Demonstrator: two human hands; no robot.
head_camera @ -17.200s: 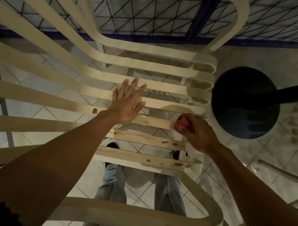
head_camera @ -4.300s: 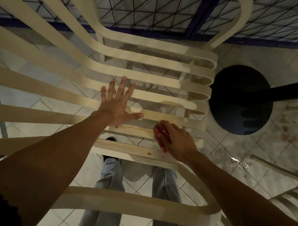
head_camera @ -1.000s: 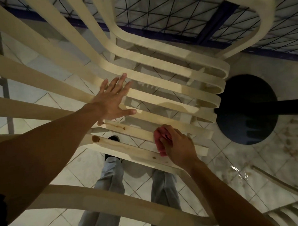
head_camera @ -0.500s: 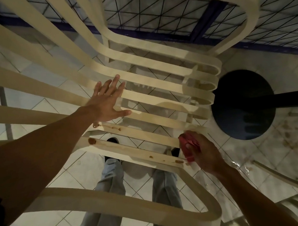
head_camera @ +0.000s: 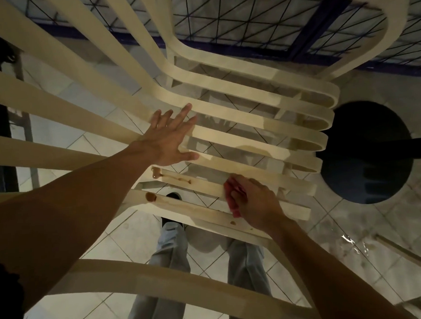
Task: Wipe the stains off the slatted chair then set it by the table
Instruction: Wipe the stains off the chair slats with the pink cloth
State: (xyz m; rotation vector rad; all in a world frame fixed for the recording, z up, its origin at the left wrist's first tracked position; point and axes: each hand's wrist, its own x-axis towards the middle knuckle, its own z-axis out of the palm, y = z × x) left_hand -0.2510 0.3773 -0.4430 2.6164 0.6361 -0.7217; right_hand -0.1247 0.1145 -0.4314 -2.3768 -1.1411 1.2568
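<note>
Fingers of the right hand (head_camera: 256, 203) were clenched around a bunched red cloth (head_camera: 232, 196), pressing it onto a seat slat of the slatted chair (head_camera: 239, 115), which stood directly in front of the person over their legs and the tiled floor (head_camera: 67, 131). The left hand (head_camera: 169, 139) lay spread and flat, grasping nothing, braced across slats farther back. What the next stroke appeared to hinge on was direction: the remaining brown stains (head_camera: 155, 173) lay to the left of the cloth, along the same slats, whose long axis ran left to right with a slight downward slope toward the right. A drip and streak sat on the slat under the cloth's far edge; a rounder blob (head_camera: 150, 196) marked the next slat nearer, and a small spot lay just near of the cloth. The left hand was closer to those marks, yet the right one held the cloth. Slats looked like pale, smooth, flat bands curving into looped ends on the right, probably moulded plastic or lacquered wood. A dark round base (head_camera: 364, 151) stood on the floor to the right, perhaps the table's.
</note>
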